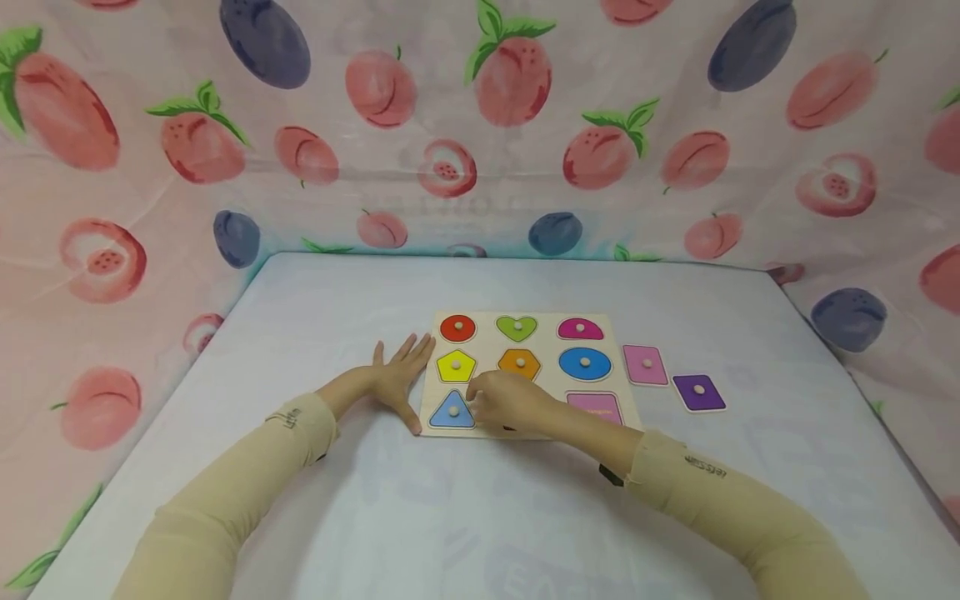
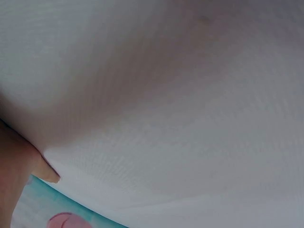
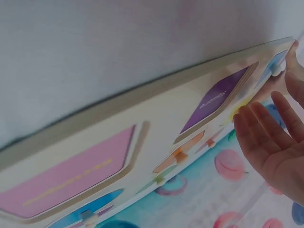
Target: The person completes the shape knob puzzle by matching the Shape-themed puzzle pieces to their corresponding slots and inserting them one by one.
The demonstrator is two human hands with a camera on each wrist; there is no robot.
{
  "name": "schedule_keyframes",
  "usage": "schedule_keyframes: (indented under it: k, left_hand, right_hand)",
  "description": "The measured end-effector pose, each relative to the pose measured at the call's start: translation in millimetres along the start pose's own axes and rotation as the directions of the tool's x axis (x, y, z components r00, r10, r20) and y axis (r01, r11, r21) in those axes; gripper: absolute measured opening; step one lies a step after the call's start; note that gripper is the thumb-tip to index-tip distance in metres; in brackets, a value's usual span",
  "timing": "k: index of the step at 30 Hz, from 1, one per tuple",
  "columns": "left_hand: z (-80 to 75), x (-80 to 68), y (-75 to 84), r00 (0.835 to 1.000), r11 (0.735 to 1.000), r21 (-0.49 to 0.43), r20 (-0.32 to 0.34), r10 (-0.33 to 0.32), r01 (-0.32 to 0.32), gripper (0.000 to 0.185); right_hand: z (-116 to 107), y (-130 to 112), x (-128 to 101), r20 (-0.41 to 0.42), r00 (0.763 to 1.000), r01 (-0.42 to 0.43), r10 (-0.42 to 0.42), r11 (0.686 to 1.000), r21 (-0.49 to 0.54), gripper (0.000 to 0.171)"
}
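Note:
A pale wooden puzzle board [image 1: 551,354] lies on the white table. At its left edge rests my left hand [image 1: 396,382], fingers spread and holding nothing; only part of it shows in the left wrist view. My right hand [image 1: 513,402] is over the board's lower middle, its fingertips beside the blue triangle piece [image 1: 442,417], whose knob stays uncovered. Whether they touch the triangle cannot be told. Under this hand, the right wrist view shows a bare purple recess [image 3: 216,100]. The pink recess [image 1: 596,406] at lower right is bare too.
Right of the board lie a loose pink rectangle piece [image 1: 645,367] and a purple square piece [image 1: 700,394], both knobbed. Red circle [image 1: 456,332], green heart [image 1: 510,332], yellow pentagon [image 1: 450,375], orange hexagon [image 1: 517,354] and blue oval [image 1: 573,367] pieces sit in the board. Fruit-print cloth [image 1: 487,200] hangs behind.

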State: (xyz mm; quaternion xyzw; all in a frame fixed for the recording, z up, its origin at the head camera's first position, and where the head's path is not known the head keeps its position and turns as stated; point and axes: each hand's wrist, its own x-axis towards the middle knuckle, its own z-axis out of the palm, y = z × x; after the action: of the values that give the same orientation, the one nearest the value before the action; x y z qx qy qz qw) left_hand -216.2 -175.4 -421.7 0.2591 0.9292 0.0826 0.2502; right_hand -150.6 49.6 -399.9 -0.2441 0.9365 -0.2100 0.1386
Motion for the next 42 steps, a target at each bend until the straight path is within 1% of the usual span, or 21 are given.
schedule_keyframes:
  k: [2, 6, 9, 15, 18, 22, 25, 30, 33, 36, 39, 42]
  left_hand:
    - [-1.0, 0.2, -1.1, 1.000, 1.000, -0.001, 0.004, 0.001, -0.001, 0.140]
    - [-2.8, 0.3, -2.1, 1.000, 1.000, 0.009, 0.012, -0.006, 0.006, 0.140]
    - [-3.6, 0.9, -2.0, 1.000, 1.000, 0.004, 0.010, -0.004, 0.004, 0.140]
    - [-4.5, 0.9, -1.5, 1.000, 1.000, -0.005, 0.015, -0.006, 0.006, 0.140]
    - [-4.7, -0.7, -1.7, 1.000, 1.000, -0.011, 0.022, -0.005, 0.006, 0.140]
    - [-3.3, -2.0, -2.8, 1.000, 1.000, -0.008, 0.021, -0.001, 0.001, 0.140]
    - [-1.7, -1.0, -3.6, 1.000, 1.000, -0.013, 0.010, 0.005, -0.005, 0.140]
    - [-2.0, -1.0, -3.3, 1.000, 1.000, -0.009, 0.011, 0.003, -0.003, 0.142]
    - [-3.0, -0.2, -2.7, 1.000, 1.000, -0.010, 0.003, 0.015, -0.015, 0.142]
    - [-2.7, 0.8, -2.3, 1.000, 1.000, -0.009, 0.000, 0.021, -0.021, 0.142]
    - [-0.3, 0.8, -2.3, 1.000, 1.000, -0.009, 0.009, 0.015, -0.015, 0.141]
    - [2.1, 1.2, -2.4, 1.000, 1.000, -0.017, 0.012, 0.015, -0.015, 0.140]
  right_hand:
    - [-4, 2, -4, -0.014, 1.000, -0.011, 0.011, 1.000, 0.006, 0.024]
    - [-13, 7, -11, -0.070, 0.997, 0.014, -0.015, 1.000, -0.015, 0.021]
    - [-19, 9, -15, -0.097, 0.995, 0.025, -0.028, 0.999, -0.037, 0.021]
    - [-37, 15, -21, -0.113, 0.994, 0.012, -0.015, 1.000, -0.027, 0.027]
    - [-44, 21, -24, -0.122, 0.992, 0.020, -0.023, 0.999, -0.026, 0.027]
    - [-50, 29, -28, -0.143, 0.989, 0.034, -0.037, 0.999, -0.026, 0.026]
    - [-53, 35, -32, -0.156, 0.988, 0.022, -0.023, 1.000, -0.014, 0.026]
    - [-59, 48, -41, -0.173, 0.985, 0.030, -0.028, 1.000, 0.006, 0.027]
    - [-63, 58, -47, -0.196, 0.981, 0.010, -0.009, 1.000, 0.003, 0.027]
    - [-66, 68, -54, -0.219, 0.975, -0.035, 0.039, 0.999, 0.023, 0.028]
    - [-68, 80, -59, -0.236, 0.968, -0.076, 0.084, 0.996, 0.041, 0.028]
    - [-70, 90, -64, -0.256, 0.957, -0.124, 0.133, 0.991, 0.050, 0.029]
